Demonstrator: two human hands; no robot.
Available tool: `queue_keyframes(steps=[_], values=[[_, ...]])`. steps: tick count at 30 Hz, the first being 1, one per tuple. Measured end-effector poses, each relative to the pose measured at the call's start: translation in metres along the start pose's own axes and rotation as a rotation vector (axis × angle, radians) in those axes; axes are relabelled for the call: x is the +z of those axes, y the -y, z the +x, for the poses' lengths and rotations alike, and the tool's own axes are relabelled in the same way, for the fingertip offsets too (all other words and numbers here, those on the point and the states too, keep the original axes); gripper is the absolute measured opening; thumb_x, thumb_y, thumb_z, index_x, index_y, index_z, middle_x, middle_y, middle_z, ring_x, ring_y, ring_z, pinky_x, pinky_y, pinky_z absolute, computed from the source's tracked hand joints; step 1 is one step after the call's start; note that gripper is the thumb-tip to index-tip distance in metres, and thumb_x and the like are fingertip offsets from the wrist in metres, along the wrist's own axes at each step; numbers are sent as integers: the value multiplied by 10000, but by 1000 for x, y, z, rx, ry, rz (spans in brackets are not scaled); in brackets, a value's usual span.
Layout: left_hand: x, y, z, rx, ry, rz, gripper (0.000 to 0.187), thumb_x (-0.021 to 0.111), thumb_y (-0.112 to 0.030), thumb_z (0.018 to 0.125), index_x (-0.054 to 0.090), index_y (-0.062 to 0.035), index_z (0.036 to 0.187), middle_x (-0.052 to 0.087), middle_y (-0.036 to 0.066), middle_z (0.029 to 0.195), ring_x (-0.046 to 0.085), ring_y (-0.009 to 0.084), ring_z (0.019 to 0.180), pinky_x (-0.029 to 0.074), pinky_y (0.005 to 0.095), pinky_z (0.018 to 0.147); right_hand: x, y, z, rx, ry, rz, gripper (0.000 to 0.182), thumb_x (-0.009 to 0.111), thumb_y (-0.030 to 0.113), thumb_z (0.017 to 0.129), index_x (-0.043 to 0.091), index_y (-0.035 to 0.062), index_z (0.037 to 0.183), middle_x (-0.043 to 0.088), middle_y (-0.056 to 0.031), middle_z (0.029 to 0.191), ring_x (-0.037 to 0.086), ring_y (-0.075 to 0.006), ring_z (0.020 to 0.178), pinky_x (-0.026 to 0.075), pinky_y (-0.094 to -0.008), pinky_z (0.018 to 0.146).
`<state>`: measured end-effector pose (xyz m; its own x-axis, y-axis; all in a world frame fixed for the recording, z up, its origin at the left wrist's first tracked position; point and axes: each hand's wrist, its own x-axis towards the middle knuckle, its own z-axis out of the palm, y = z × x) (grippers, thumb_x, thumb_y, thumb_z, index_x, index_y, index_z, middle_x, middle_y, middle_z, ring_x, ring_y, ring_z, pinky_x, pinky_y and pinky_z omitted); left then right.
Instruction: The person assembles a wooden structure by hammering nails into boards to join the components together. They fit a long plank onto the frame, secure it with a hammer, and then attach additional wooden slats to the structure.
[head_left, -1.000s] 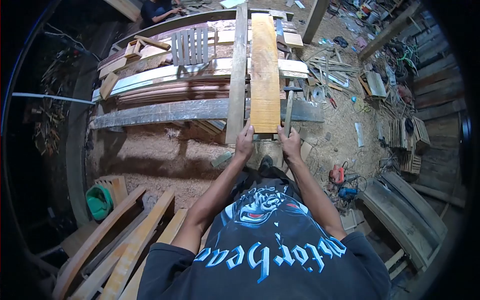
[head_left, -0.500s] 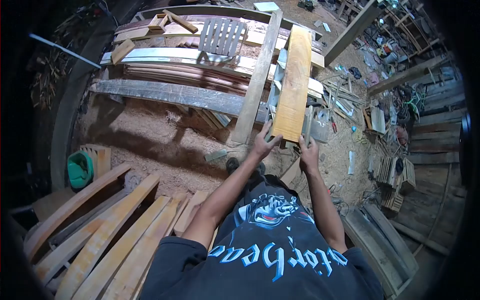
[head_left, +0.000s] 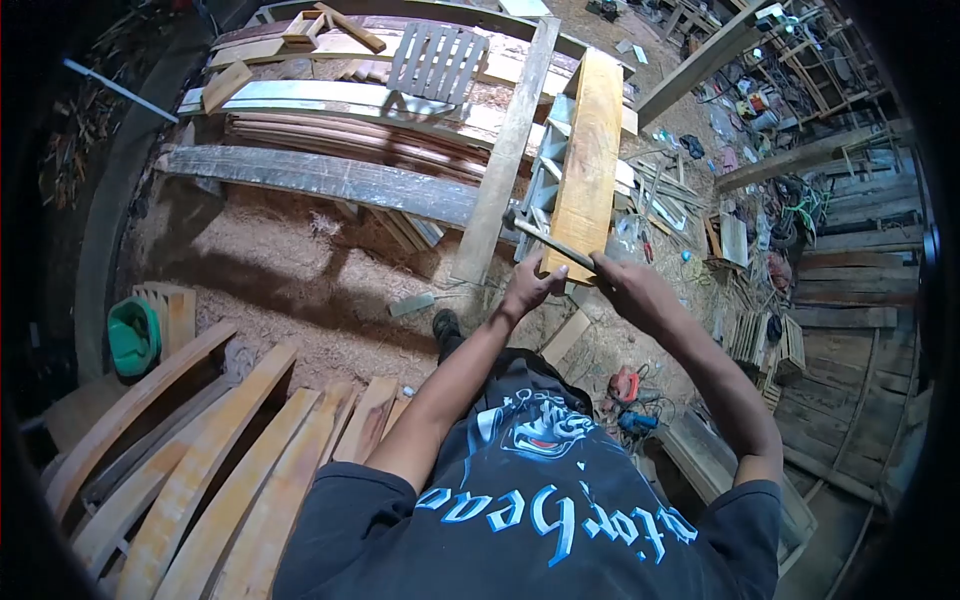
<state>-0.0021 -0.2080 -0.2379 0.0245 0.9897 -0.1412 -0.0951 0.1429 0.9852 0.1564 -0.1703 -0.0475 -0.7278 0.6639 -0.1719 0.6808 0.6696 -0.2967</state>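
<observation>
A long yellowish wooden board [head_left: 588,150] points away from me, its near end just in front of my body. My left hand [head_left: 528,288] grips the left corner of that near end, thumb on top and fingers underneath, partly hidden. In my right hand [head_left: 632,292] is a hammer [head_left: 553,242], held by the handle and slanting across the board's near end. The hammer's dark head [head_left: 512,218] reaches past the board's left edge. Pale slatted framing [head_left: 541,188] shows beneath the board on its left side.
A grey plank [head_left: 507,150] lies across long timbers [head_left: 330,178] on the left. Curved wooden pieces [head_left: 215,460] are stacked at lower left near a green container [head_left: 134,337]. Red and blue power tools [head_left: 632,400] lie on the shavings-covered floor. A post [head_left: 700,60] slants at upper right.
My right hand has left the board's right corner and swung the hammer from upright beside the edge to lying across the board. My left hand stays at the left corner.
</observation>
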Motion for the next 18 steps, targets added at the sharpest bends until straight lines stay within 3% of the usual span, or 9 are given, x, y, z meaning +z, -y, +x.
queue_keyframes(steps=[1,3,5,7,9,10,12,15,18], values=[[1,2,3,45,-15,27,491,680,-325,840,563,-11,1200,610,124,1091,584,207,1018,468,309,883,-15,4,5,83,149,-150,189,549,176,899,490,43,1019,611,-203,746,628,-389,692,482,-483,588],[2,9,6,6,17,26,493,681,-337,832,569,-9,1182,609,134,1107,587,225,1030,463,324,894,-36,16,15,136,204,-211,180,550,173,898,500,31,997,612,-203,730,634,-382,683,486,-485,591],[3,17,9,95,-28,45,460,668,-347,841,594,-7,1142,649,125,1020,608,205,937,484,327,832,-39,18,21,107,212,-202,208,513,204,934,487,44,1063,635,-197,846,641,-384,741,497,-497,614],[5,20,7,186,-83,57,424,661,-314,851,602,8,1122,665,123,986,609,191,885,495,322,798,-31,17,13,166,253,-252,200,502,194,935,489,42,1065,636,-198,836,642,-383,736,502,-491,610],[1,23,14,-8,23,74,501,666,-346,837,570,7,1179,609,151,1129,579,237,1033,458,338,893,-26,10,10,237,318,-239,186,486,180,939,491,48,1070,635,-203,817,640,-390,739,508,-484,608],[1,25,13,-109,84,83,541,669,-362,829,554,7,1208,581,164,1201,564,261,1107,440,345,941,-26,4,10,194,261,-255,184,485,185,942,496,62,1078,634,-201,814,634,-392,730,504,-489,617],[-1,12,9,250,-1,26,555,672,-324,827,531,3,1253,566,187,1253,541,256,1166,423,350,972,-38,14,1,169,23,-159,109,528,87,854,549,13,932,603,-187,730,621,-379,679,482,-485,602],[2,0,4,196,-119,125,569,672,-274,834,506,39,1279,591,193,1239,564,236,1150,430,329,969,1,-21,-18,132,-302,49,140,565,134,888,548,10,952,605,-181,732,618,-357,660,479,-438,584],[8,-24,-6,102,-176,141,542,657,-236,863,507,63,1290,607,193,1227,567,202,1135,428,301,969,67,-65,-31,413,-410,233,172,569,173,887,590,4,914,605,-196,770,602,-373,674,455,-431,590]])
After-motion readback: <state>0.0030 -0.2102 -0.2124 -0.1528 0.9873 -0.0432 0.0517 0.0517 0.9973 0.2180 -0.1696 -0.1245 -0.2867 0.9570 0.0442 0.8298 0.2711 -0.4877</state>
